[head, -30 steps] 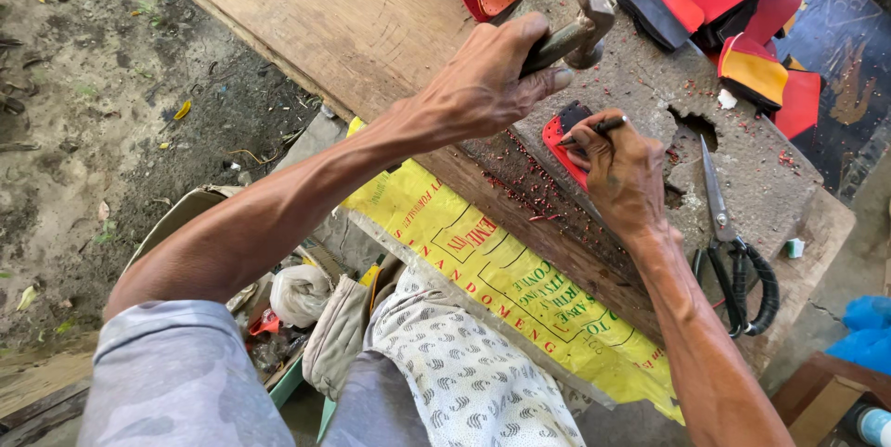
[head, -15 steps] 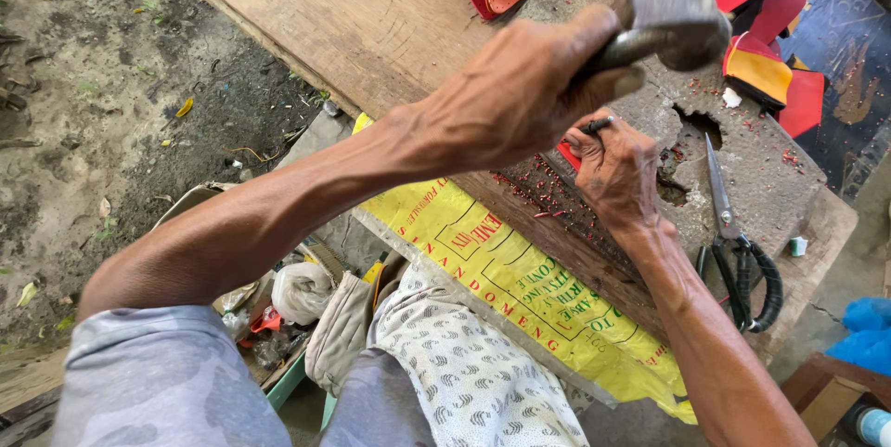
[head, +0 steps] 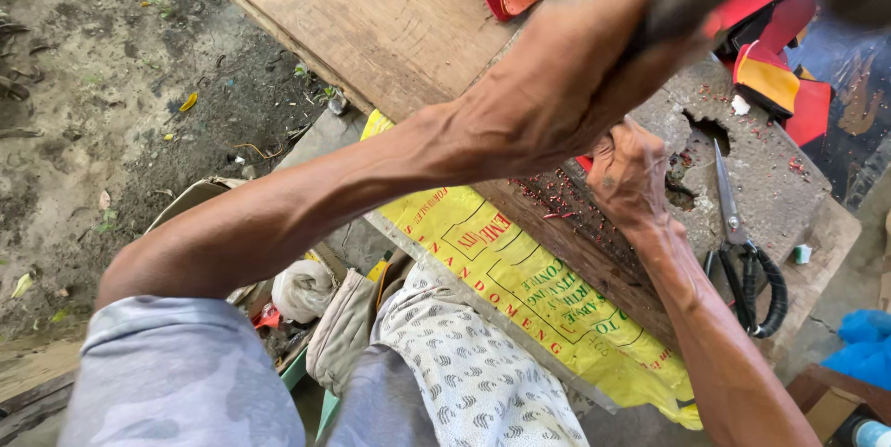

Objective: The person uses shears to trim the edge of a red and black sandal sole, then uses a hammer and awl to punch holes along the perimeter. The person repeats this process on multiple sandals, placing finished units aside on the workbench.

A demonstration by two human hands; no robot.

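The left hand [head: 575, 76] is raised high and close to the camera, fist closed round a dark handle [head: 668, 20] (its head is only a grey blur at the top edge). Beneath it the right hand [head: 626, 178] rests on the counter [head: 770, 187], fingers pinched on a small red piece [head: 583, 163] that is mostly hidden. Scissors [head: 742, 252] lie just right of that hand; red scraps [head: 557, 201] lie scattered beside it.
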